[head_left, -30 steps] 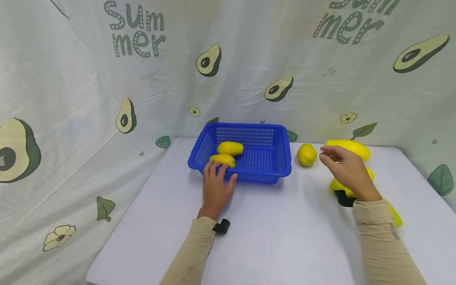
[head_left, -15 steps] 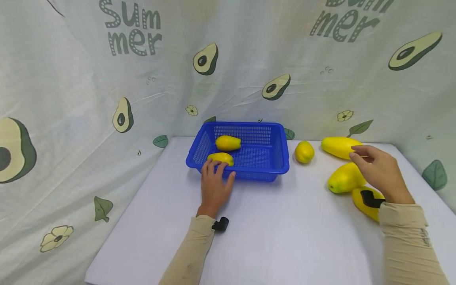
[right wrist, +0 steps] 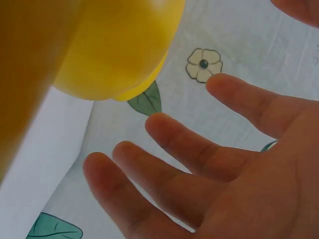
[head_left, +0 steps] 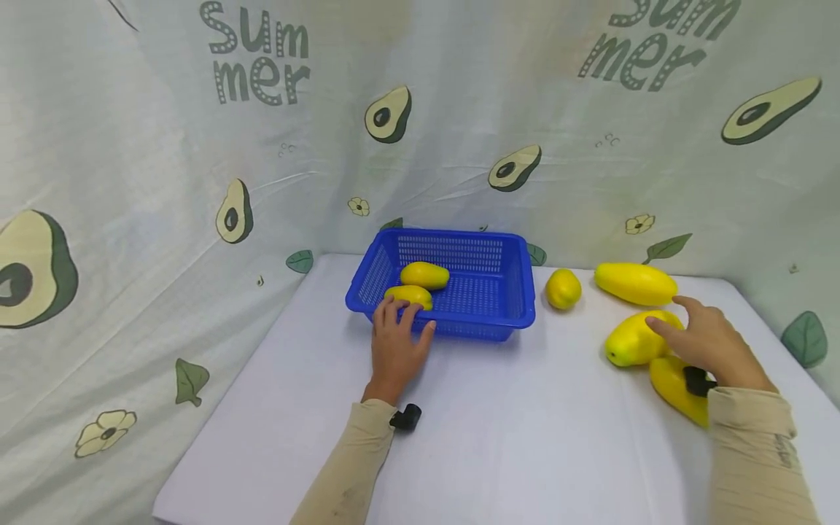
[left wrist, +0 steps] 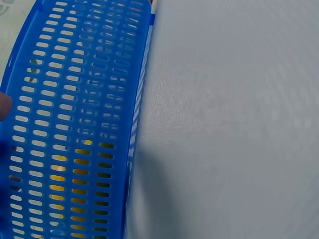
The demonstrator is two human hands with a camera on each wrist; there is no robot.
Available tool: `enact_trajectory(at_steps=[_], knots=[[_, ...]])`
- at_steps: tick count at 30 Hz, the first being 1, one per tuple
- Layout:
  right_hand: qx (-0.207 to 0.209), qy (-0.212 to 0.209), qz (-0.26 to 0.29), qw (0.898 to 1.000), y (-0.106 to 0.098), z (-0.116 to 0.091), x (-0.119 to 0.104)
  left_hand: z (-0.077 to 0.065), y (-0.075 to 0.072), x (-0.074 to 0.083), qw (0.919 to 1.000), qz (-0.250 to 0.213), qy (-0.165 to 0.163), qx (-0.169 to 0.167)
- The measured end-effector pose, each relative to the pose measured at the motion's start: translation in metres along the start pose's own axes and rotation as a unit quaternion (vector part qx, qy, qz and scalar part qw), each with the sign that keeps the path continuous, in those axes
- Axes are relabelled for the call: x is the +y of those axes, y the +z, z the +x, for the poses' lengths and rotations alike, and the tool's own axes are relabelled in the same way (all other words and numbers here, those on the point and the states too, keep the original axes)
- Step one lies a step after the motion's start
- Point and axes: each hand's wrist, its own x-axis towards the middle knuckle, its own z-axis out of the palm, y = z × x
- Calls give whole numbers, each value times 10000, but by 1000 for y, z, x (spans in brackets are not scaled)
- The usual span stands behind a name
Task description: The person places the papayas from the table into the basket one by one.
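Observation:
A blue plastic basket (head_left: 453, 321) stands toward the back of the table with two yellow papayas in it, one behind (head_left: 424, 275) and one by the front wall (head_left: 410, 295). My left hand (head_left: 397, 357) holds the basket's front rim, its fingers bent over the edge and the thumb at the outer side. On the right, my right hand (head_left: 712, 343) hovers with spread fingers over a large papaya (head_left: 633, 341), the thumb overlapping it in the head view. In the right wrist view, the fingers (right wrist: 169, 184) are apart below a yellow papaya (right wrist: 129, 55), holding nothing.
A short rounded yellow fruit (head_left: 563, 289) lies right of the basket. Farther right are a long papaya (head_left: 635, 284) at the back and another (head_left: 676, 386) in front, partly behind the right wrist's black camera (head_left: 698, 380). A printed curtain (head_left: 453, 65) hangs behind the white table (head_left: 525, 437).
My right hand has moved right, away from the rounded fruit, then lowered over the large papaya with its fingers spreading. My left hand stays on the basket rim.

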Motion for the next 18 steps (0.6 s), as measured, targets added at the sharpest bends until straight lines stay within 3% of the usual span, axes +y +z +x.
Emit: enact_trajectory(at_steps=[8, 15, 18], knots=[[-792, 219, -4, 9966, 6, 3, 0, 0, 1, 0, 10000, 36, 51, 20], [-836, -108, -287, 9960, 8, 1, -2, -1, 1, -1, 9999, 89, 69, -1], [-901, -57, -244, 9956, 10, 2, -3, -1, 1, -1, 9999, 99, 31, -19]])
